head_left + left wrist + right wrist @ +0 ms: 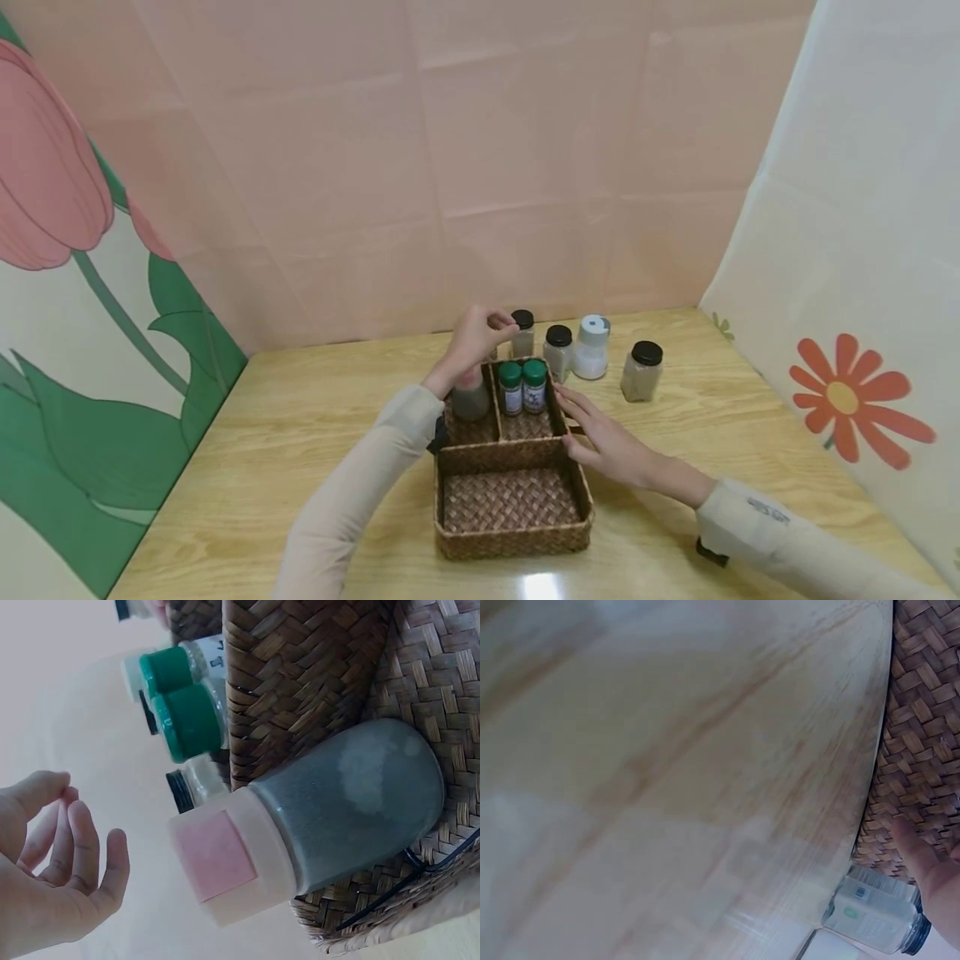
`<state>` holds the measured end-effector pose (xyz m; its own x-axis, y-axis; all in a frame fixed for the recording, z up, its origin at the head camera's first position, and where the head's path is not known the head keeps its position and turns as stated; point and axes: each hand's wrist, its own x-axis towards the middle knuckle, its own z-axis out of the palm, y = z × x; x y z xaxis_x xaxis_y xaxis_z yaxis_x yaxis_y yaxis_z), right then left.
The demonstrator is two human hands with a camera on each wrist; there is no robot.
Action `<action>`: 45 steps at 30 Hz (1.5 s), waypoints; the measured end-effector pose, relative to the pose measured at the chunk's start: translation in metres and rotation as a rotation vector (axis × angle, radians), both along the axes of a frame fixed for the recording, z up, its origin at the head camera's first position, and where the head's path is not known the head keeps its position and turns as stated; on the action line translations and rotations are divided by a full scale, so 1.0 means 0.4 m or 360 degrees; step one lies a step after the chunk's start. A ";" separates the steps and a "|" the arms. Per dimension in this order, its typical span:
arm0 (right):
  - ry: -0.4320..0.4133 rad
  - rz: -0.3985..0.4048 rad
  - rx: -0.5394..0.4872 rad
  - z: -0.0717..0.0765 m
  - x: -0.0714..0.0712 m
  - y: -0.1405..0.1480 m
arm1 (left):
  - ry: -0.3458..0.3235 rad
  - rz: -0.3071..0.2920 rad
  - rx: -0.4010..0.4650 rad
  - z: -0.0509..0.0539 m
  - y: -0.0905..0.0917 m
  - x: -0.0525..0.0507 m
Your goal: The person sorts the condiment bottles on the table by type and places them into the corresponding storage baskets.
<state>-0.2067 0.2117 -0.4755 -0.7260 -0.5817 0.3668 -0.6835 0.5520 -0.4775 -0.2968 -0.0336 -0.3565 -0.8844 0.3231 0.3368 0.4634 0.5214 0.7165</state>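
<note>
My left hand [474, 337] hovers above the rear left compartment of a woven basket [513, 543]. Its fingers are loosely bent and hold nothing, thumb tip against a fingertip. Below it, a shaker bottle [352, 802] with a pink-and-white cap leans in that compartment. Two green-capped spice jars [511, 387] stand side by side in the rear right compartment. My right hand [611, 442] touches the basket's right side, fingers at the rim; the right wrist view shows a finger [915, 851] against the woven wall, with the rest mostly out of frame.
Behind the basket stand black-capped jars [558, 354] and a white-capped shaker [592, 348]. Another black-capped jar [642, 372] is farther right. The basket's front compartment [510, 500] shows its woven bottom. A pink cloth wall [450, 167] closes off the table's back edge.
</note>
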 end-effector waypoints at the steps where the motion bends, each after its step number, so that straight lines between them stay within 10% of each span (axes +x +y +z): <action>1: 0.0000 0.0000 -0.0002 -0.001 0.000 0.000 | 0.0000 -0.0001 0.0007 0.002 0.000 0.000; 15: 0.0010 -0.0004 -0.0005 -0.009 0.000 0.001 | 0.0029 0.0042 0.0082 0.016 -0.036 -0.013; 45: -0.0007 -0.0020 -0.0007 -0.004 0.004 0.003 | 0.0007 0.0363 -0.0067 -0.092 -0.125 -0.051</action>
<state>-0.2053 0.2128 -0.4770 -0.7349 -0.5709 0.3660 -0.6744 0.5585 -0.4829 -0.3173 -0.0836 -0.3932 -0.9347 0.1286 0.3314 0.3331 0.6425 0.6902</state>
